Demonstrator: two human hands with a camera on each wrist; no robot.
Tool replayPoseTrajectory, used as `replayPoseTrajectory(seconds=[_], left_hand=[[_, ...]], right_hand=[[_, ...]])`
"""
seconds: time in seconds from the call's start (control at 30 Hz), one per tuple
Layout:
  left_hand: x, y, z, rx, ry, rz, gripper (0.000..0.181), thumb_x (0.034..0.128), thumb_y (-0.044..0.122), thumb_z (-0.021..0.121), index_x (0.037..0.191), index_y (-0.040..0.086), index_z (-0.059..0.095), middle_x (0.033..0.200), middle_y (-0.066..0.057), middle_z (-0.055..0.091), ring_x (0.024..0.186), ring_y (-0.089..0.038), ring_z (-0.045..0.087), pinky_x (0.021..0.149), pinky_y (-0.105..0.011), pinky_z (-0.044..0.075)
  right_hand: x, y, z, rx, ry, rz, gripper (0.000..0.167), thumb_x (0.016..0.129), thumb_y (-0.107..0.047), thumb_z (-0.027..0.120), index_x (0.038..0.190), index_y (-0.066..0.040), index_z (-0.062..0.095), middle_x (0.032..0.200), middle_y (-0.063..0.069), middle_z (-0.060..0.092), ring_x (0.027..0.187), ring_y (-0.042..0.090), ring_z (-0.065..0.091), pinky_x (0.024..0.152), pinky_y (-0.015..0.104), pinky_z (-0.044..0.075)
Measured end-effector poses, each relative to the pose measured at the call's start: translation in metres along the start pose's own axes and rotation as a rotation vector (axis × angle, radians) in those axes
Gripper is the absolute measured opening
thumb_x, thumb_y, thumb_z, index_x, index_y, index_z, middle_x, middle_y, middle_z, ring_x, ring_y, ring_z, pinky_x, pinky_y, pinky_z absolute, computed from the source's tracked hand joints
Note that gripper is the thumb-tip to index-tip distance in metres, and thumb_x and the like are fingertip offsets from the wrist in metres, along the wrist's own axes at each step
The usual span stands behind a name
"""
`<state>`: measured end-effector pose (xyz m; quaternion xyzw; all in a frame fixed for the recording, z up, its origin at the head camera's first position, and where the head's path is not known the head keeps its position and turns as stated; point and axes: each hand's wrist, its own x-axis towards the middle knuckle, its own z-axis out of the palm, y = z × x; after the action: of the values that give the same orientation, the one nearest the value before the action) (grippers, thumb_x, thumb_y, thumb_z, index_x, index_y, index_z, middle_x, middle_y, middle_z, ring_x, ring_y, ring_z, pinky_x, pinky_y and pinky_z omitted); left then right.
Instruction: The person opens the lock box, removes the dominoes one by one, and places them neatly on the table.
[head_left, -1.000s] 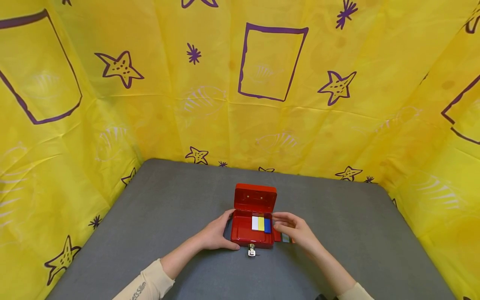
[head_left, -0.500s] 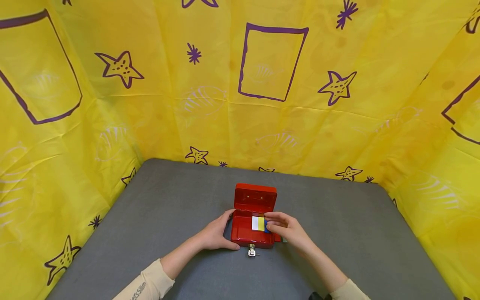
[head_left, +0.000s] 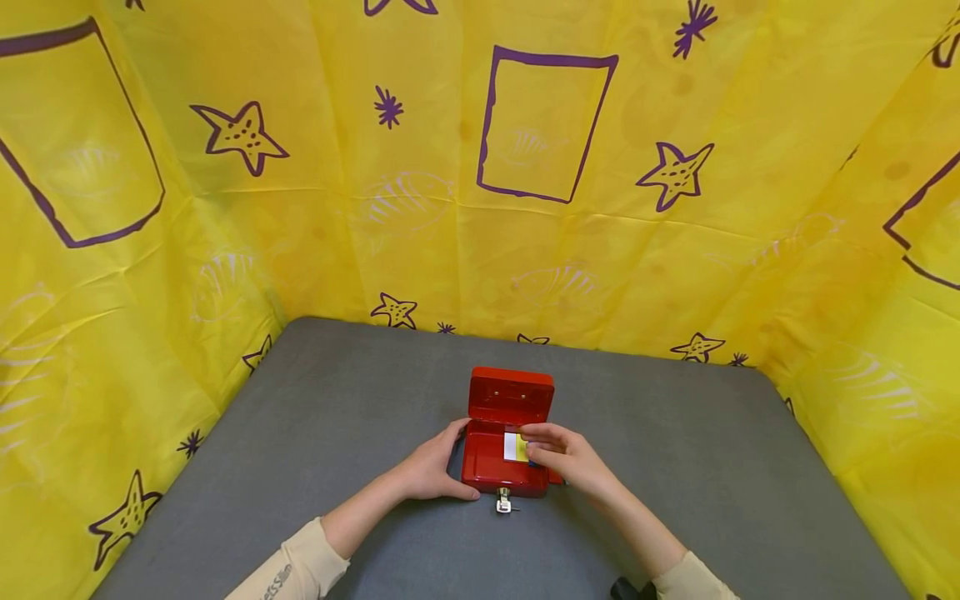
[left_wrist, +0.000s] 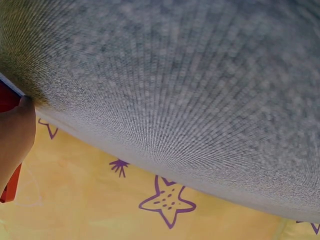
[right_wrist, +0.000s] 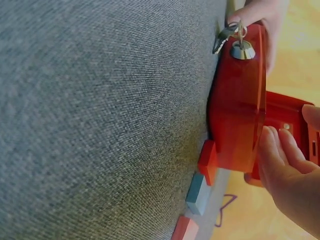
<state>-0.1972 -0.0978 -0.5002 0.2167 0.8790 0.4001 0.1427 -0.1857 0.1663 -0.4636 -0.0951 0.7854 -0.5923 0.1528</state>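
A red metal cash box (head_left: 483, 457) sits on the grey table with its lid (head_left: 512, 393) raised. My left hand (head_left: 431, 468) grips its left side, thumb at the front corner and fingers at the back corner. In the left wrist view only part of that hand (left_wrist: 15, 135) shows at the edge. Inside the box, on the right, lie a white block (head_left: 510, 447) and a yellow block (head_left: 522, 450) side by side; a blue block beside them is mostly covered. Over them reaches my right hand (head_left: 566, 457), fingers loosely bent; nothing shows between them in the right wrist view.
Keys (right_wrist: 226, 37) hang from the lock (right_wrist: 243, 50) at the box's front. Along its right side stand a red block (right_wrist: 207, 161), a teal block (right_wrist: 198, 194) and a pink block (right_wrist: 185, 229). Yellow patterned cloth (head_left: 420, 250) surrounds the table (head_left: 360, 375).
My right hand has moved left from the box's right edge to over the blocks inside, covering most of the blue one. The left hand and the box have stayed put.
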Motion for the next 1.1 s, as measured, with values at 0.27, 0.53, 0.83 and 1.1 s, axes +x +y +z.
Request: replayPoseTrajectory(seconds=[0.27,0.53,0.83,1.1], left_hand=[[0.000,-0.001,0.000,0.004,0.003,0.015,0.103,0.0713,0.037,0.085,0.149,0.007,0.026,0.146,-0.014,0.042,0.129,-0.032,0.043,0.101,-0.055,0.041],[0.001,0.000,0.000,-0.004,0.004,0.015,0.102,0.0716,0.036,0.085,0.149,0.007,0.026,0.144,-0.013,0.043,0.126,-0.030,0.045,0.101,-0.054,0.042],[0.001,0.001,0.000,0.011,0.005,0.021,0.101,0.0717,0.037,0.085,0.149,0.008,0.026,0.144,-0.012,0.044,0.126,-0.030,0.046,0.100,-0.054,0.042],[0.000,0.001,0.000,0.016,0.010,0.024,0.102,0.0717,0.038,0.085,0.149,0.007,0.026,0.144,-0.013,0.043,0.126,-0.030,0.045,0.101,-0.054,0.041]], right_hand=[[0.002,-0.003,0.003,-0.052,-0.006,-0.017,0.037,0.094,-0.014,0.064,0.127,0.001,0.059,0.124,0.019,0.062,0.109,0.030,0.061,0.089,0.035,0.053],[0.003,-0.007,0.007,-0.163,-0.003,-0.036,0.038,0.092,-0.019,0.066,0.126,-0.002,0.060,0.123,0.016,0.063,0.108,0.029,0.062,0.087,0.038,0.054],[0.008,-0.009,0.013,-0.296,0.013,-0.079,0.037,0.090,-0.021,0.068,0.122,-0.004,0.063,0.116,0.014,0.067,0.104,0.028,0.065,0.085,0.042,0.054],[0.014,-0.011,0.017,-0.361,0.019,-0.096,0.036,0.088,-0.020,0.069,0.120,-0.004,0.065,0.113,0.012,0.068,0.099,0.025,0.065,0.087,0.044,0.053]])
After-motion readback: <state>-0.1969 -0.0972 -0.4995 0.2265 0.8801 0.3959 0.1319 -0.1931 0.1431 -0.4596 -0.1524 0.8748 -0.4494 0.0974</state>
